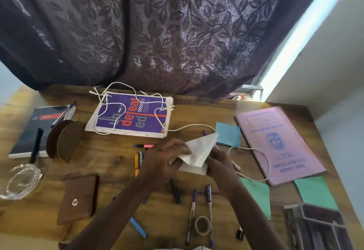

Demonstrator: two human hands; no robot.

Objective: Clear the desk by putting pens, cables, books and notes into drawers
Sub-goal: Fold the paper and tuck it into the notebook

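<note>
Now, left grip (163,159), right grip (220,164) (curled), pinching paper (199,151)

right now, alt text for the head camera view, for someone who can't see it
The left hand and right hand hold a white paper at the middle of a cluttered wooden desk. Around them lie pens, a white cable draped over a purple book, a pink record book and coloured notes. A dark leaf-patterned curtain hangs behind.

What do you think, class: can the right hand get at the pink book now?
Probably yes, but not at once. The right hand holds the white paper with the left hand, so it must let go first. The pink book lies beside it, though a white cable crosses its edge.
</note>
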